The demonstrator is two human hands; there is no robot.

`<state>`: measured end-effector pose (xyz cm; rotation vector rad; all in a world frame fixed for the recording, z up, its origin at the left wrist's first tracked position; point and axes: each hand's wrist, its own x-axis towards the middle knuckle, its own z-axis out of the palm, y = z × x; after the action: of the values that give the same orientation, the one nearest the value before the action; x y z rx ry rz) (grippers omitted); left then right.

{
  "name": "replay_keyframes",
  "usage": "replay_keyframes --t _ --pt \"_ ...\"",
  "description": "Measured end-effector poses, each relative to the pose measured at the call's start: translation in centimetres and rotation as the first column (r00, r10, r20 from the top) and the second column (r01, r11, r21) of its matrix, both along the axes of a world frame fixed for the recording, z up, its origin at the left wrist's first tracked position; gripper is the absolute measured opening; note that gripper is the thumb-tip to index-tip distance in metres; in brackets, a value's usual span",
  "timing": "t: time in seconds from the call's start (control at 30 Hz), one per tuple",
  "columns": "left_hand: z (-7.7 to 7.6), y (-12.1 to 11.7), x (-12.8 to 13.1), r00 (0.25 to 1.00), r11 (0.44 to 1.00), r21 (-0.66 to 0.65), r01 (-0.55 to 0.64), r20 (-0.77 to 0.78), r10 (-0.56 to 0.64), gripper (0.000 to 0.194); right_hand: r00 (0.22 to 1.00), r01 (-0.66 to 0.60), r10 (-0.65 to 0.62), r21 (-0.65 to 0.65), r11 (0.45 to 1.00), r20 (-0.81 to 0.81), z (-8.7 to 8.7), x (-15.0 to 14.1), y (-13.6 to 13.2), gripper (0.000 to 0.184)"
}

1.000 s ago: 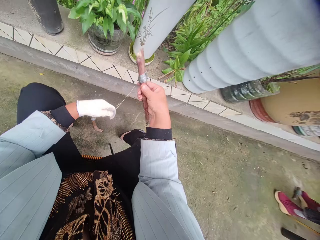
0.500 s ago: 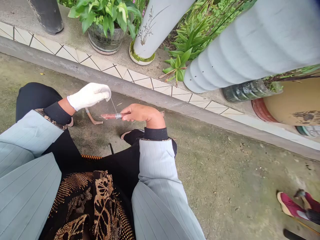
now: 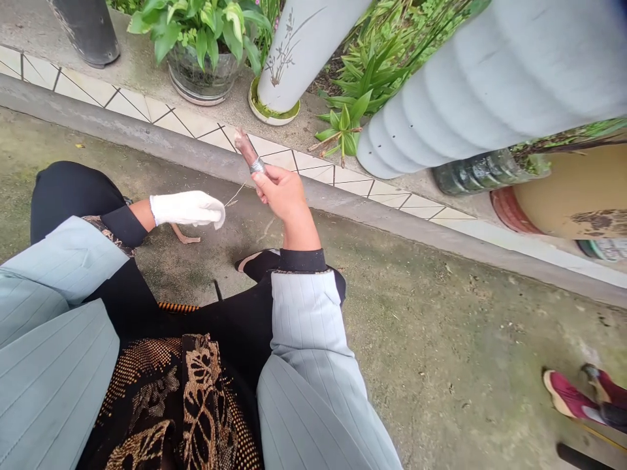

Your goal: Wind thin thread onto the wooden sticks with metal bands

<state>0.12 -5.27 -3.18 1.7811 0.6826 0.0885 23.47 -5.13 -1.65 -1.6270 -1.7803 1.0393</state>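
My right hand (image 3: 281, 192) is closed around a reddish-brown stick (image 3: 246, 145), which tilts up and to the left out of my fist. A band of thin wire (image 3: 257, 165) is wound round the stick just above my fingers. From there a loose wire strand (image 3: 236, 194) runs down to my left hand (image 3: 190, 209), which wears a white knitted glove. The gloved fingers are pinched on the wire's end. Below the left hand, a bent brown stick (image 3: 186, 236) lies on the concrete, partly hidden by the glove and wrist.
A low tiled kerb (image 3: 210, 135) crosses beyond my hands. On it stand a potted plant (image 3: 204, 75), a grey column (image 3: 289, 62), a large ribbed column (image 3: 441, 104) and a tan pot (image 3: 553, 202). Another person's red shoe (image 3: 571, 395) shows at the lower right.
My right hand has turned the stick from lying nearly level to pointing up and left, and has risen a little. My gloved left hand has moved down and slightly right, still on the wire.
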Motion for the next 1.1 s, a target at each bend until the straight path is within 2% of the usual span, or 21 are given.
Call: replay_keyframes --t 0.07,0.1,0.17,0.2,0.27,0.3,0.33,0.37,0.4,0.43,0.47,0.5,0.53,0.6,0.7,0.8,0.9,0.97,1.0,1.07,1.1 --pt "0.7 0.1 -0.1 1.000 0.999 0.045 0.019 0.000 -0.019 0.026 0.973 0.005 -0.004 -0.002 1.000 0.229 -0.5 0.1 0.0 0.037" --pt "1.0 0.2 -0.2 1.000 0.996 0.086 0.011 -0.011 -0.010 0.025 0.941 -0.037 0.047 -0.037 0.999 0.336 -0.7 0.0 -0.1 0.032" --pt "1.5 0.5 -0.5 0.999 0.983 0.178 -0.038 -0.030 0.044 0.024 0.849 -0.193 0.267 -0.203 0.960 0.456 -0.8 -0.5 -0.4 0.022" --pt "1.6 0.7 -0.6 0.996 0.973 0.219 -0.070 -0.037 0.080 0.024 0.799 -0.290 0.411 -0.317 0.903 0.439 -0.7 -0.8 -0.7 0.019" --pt "1.4 1.0 -0.9 0.989 0.953 0.278 -0.118 -0.049 0.137 0.026 0.700 -0.494 0.668 -0.504 0.708 0.252 -0.4 -1.5 -1.2 0.017" --pt "1.2 1.2 -1.0 0.986 0.946 0.295 -0.138 -0.047 0.159 0.026 0.663 -0.588 0.739 -0.527 0.613 0.120 -0.1 -1.8 -1.4 0.017" --pt "0.9 1.3 -1.2 0.984 0.941 0.301 -0.152 -0.040 0.172 0.027 0.649 -0.662 0.761 -0.497 0.561 -0.005 0.3 -2.0 -1.6 0.018" --pt "0.6 1.4 -1.3 0.981 0.938 0.299 -0.175 -0.028 0.192 0.027 0.667 -0.703 0.738 -0.422 0.573 -0.109 0.6 -2.0 -1.8 0.020" --pt "0.3 1.4 -1.4 0.978 0.940 0.280 -0.193 -0.019 0.207 0.029 0.717 -0.692 0.670 -0.317 0.649 -0.192 0.9 -1.9 -1.8 0.025" --pt "0.1 1.3 -1.4 0.977 0.948 0.246 -0.202 -0.013 0.212 0.030 0.785 -0.614 0.561 -0.204 0.763 -0.263 1.2 -1.6 -1.7 0.031" --pt "-0.1 1.2 -1.4 0.979 0.959 0.204 -0.196 -0.013 0.202 0.031 0.845 -0.477 0.421 -0.109 0.872 -0.331 1.3 -1.2 -1.5 0.037" --pt "-0.1 1.0 -1.3 0.984 0.972 0.160 -0.172 -0.018 0.177 0.031 0.878 -0.318 0.275 -0.048 0.947 -0.391 1.3 -0.8 -1.3 0.042" --pt "-0.1 0.9 -1.2 0.990 0.984 0.120 -0.133 -0.024 0.137 0.031 0.889 -0.168 0.143 -0.020 0.986 -0.434 1.1 -0.4 -0.9 0.046" --pt "0.0 0.6 -1.0 0.999 0.996 0.078 -0.037 -0.025 0.039 0.028 0.896 -0.007 -0.012 -0.040 0.999 -0.444 0.4 0.4 -0.1 0.048" --pt "0.4 0.5 -1.0 0.999 0.997 0.072 0.042 -0.002 -0.042 0.026 0.936 0.044 -0.079 -0.110 0.993 -0.342 -0.8 1.1 0.7 0.047" --pt "1.0 0.7 -1.4 0.995 0.993 0.064 0.095 0.005 -0.096 0.027 0.987 0.033 -0.054 -0.139 0.990 -0.150 -1.6 1.1 0.9 0.041" --pt "1.7 1.1 -2.2 0.992 0.989 0.071 0.126 -0.033 -0.124 0.028 0.983 -0.079 0.109 -0.194 0.978 0.149 -1.8 0.3 0.4 0.029" --pt "2.0 1.2 -2.6 0.997 0.992 0.109 0.066 -0.045 -0.061 0.028 0.891 -0.266 0.354 -0.306 0.914 0.284 -1.8 -0.8 -0.2 0.022" --pt "2.0 1.3 -2.8 0.999 0.990 0.140 0.021 -0.045 -0.015 0.028 0.815 -0.383 0.502 -0.381 0.842 0.290 -1.8 -1.5 -0.6 0.020" --pt "1.7 1.4 -2.9 0.997 0.977 0.207 -0.049 -0.052 0.061 0.028 0.622 -0.632 0.772 -0.499 0.593 0.130 -1.7 -2.9 -1.5 0.021" --pt "1.4 1.4 -2.9 0.995 0.970 0.236 -0.060 -0.066 0.077 0.027 0.550 -0.717 0.835 -0.500 0.486 0.022 -1.5 -3.5 -1.9 0.021"
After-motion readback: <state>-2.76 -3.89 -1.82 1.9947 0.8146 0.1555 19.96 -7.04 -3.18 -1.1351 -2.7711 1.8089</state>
